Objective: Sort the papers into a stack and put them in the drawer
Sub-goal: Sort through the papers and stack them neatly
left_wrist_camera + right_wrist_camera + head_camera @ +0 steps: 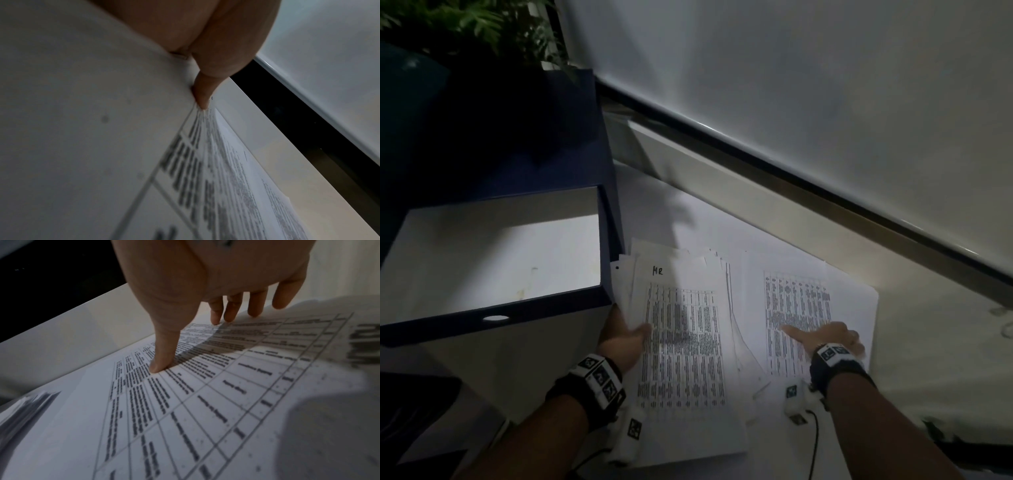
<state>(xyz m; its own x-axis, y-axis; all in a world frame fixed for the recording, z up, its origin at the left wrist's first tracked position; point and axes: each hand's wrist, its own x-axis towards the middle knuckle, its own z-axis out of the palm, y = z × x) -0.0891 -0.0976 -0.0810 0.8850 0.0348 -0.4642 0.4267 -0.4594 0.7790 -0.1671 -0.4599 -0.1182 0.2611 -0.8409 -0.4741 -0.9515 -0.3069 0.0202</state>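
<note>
Gathering was the step in hand: the papers were not yet one stack, and none lay in the drawer (493,253), which stood pulled out at the left with its white floor showing. Beside it on the pale floor (914,342) lay the left pile (685,339), its long axis running away from the person, headings at the far end and "HR" handwritten on top. The left hand (624,337) gripped this pile at its left edge, thumb on top; the fingers beneath could not be seen and probably curled under. Just beside it, with edges overlapping, lay the right pile (799,308), long axis about parallel. The right hand (828,337) rested flat on it, fingers straight, holding nothing. Next, I judged, the right pile should be slid across and squared onto the left one.
</note>
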